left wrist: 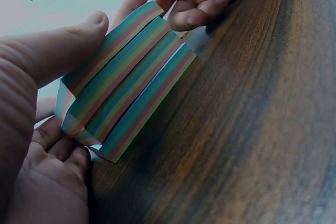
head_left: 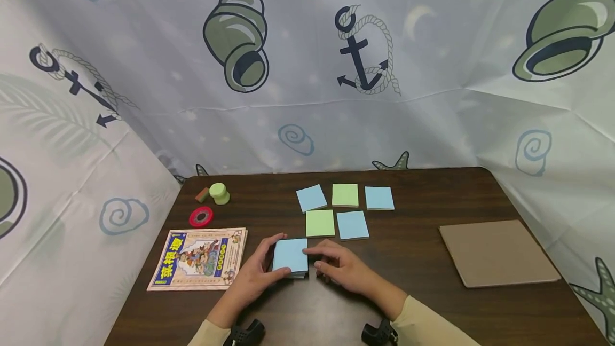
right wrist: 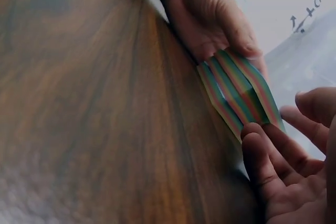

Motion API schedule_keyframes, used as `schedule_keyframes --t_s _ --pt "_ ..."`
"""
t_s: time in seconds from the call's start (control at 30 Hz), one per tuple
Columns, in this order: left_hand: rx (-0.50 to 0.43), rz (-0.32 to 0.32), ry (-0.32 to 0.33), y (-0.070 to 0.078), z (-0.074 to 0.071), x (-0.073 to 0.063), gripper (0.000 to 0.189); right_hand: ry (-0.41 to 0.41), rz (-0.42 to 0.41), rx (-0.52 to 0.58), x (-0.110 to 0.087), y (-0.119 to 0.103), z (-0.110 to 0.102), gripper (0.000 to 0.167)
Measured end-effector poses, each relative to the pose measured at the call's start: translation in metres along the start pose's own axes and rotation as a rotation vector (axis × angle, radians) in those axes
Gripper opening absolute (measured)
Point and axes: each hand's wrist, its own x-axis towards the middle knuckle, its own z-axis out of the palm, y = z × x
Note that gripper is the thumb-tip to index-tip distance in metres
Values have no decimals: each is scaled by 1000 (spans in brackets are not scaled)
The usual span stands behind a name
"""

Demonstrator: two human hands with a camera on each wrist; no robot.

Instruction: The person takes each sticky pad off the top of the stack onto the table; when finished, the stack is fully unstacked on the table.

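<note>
Near the front of the table, my left hand (head_left: 253,275) grips a stack of sticky note pads (head_left: 290,255) with a light blue pad on top. The thumb lies along its near left corner and the fingers are round the left side. In the left wrist view the stack (left wrist: 123,85) shows several pads with rainbow-striped sides, slightly out of line. My right hand (head_left: 347,268) is at the stack's right side, its index fingertip at the top pad's right edge. In the right wrist view its fingertips touch the striped side, while the thumb stands apart.
Beyond the stack lie blue pads (head_left: 353,225) and green pads (head_left: 320,223) in two rough rows. On the left are a booklet (head_left: 199,259), a red ring-shaped roll (head_left: 200,217), a green round-topped object (head_left: 219,194) and a small brown block (head_left: 202,195). A brown board (head_left: 499,253) lies on the right.
</note>
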Motion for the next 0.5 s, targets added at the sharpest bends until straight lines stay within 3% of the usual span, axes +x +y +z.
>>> schedule_keyframes --t_s 0.2,0.5 --pt "9 -13 9 1 -1 0 89 25 55 76 1 -1 -2 36" --pt "18 -8 8 0 0 1 91 142 134 203 2 -5 -2 32"
